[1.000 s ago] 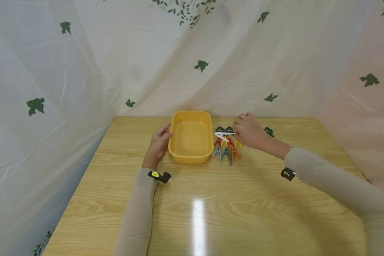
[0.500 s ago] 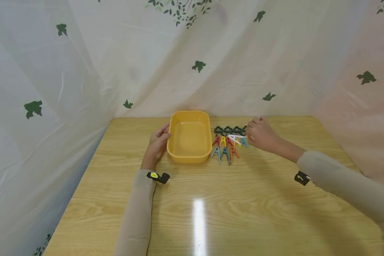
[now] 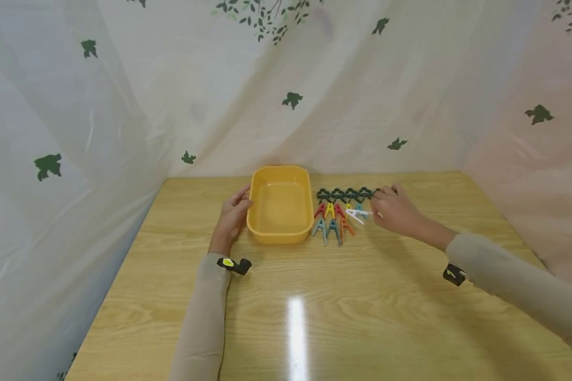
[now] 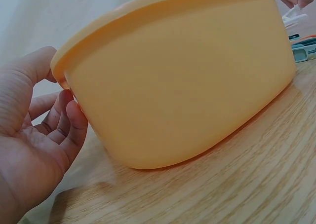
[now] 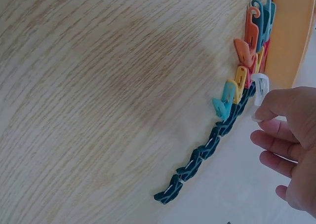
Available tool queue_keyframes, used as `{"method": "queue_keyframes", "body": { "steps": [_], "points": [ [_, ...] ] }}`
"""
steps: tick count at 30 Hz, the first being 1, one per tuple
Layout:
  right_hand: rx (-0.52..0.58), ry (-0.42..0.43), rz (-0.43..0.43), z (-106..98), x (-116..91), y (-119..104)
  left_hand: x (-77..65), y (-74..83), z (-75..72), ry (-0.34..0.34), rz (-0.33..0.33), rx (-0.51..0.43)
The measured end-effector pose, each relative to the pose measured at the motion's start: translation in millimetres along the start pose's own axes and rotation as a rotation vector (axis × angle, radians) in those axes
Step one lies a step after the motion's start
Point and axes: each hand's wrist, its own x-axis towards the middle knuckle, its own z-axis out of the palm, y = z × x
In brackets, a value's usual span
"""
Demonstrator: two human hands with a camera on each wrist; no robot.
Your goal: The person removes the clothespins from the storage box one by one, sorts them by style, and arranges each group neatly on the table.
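A white clothespin is pinched by its end between the thumb and fingertips of my right hand. In the head view it overlaps the right end of a group of coloured clothespins; a teal clothespin and a yellow clothespin stand near it in the right wrist view. My left hand grips the left side of a yellow plastic basin, its fingers curled at the rim. Nothing lies inside the basin.
Dark green clips form a row behind the coloured clothespins. An orange clothespin and a blue clothespin lie in the front row. A patterned sheet hangs behind the wooden table.
My right hand has moved right, then slightly nearer to me, carrying the white clothespin. More green clips and the teal clothespin have come into sight. My left hand stays on the basin.
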Motion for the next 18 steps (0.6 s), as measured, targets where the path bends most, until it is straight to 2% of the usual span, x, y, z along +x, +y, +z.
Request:
{"method": "queue_keyframes", "body": {
  "steps": [10, 18],
  "points": [
    [0.062, -0.041, 0.071, 3.5, -16.6, -1.0, 0.6, -0.9, 1.6, 0.027, -0.023, 0.008],
    [0.077, -0.067, 0.102, 7.3, -25.9, -4.2, -5.9, 7.9, 4.1, -0.01, -0.022, 0.032]
  ]
}}
